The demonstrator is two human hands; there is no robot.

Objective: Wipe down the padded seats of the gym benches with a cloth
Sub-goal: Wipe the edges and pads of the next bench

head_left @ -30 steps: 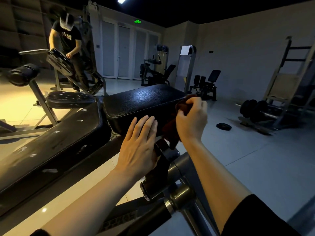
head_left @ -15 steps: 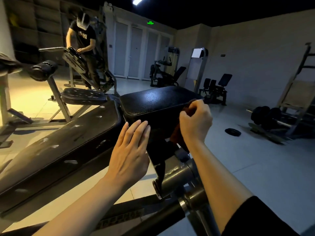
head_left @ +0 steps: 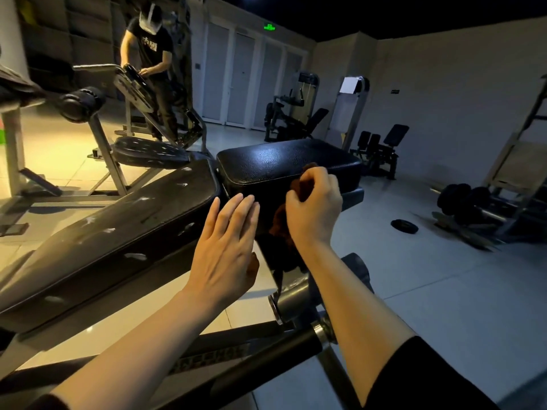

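Right hand (head_left: 315,207) pinches a dark reddish-brown cloth (head_left: 302,184) against the near edge of the black padded seat (head_left: 284,164), fingers curled round a bunched fold while the rest of the fabric hangs down the seat's front face. Left hand (head_left: 228,247) holds nothing, its fingers straight and together, fingertips (head_left: 245,202) at the seat's near side wall; whether they touch it cannot be told. The cloth looks soft, limp and light, likely to crumple unless spread flat under the palm. The seat's textured vinyl appears firm-skinned over yielding padding and somewhat slick, so a flat, pressing grip on the cloth would probably serve better than a pinch. The longer backrest pad (head_left: 118,229) lies just beside the seat, scuffed with pale marks.
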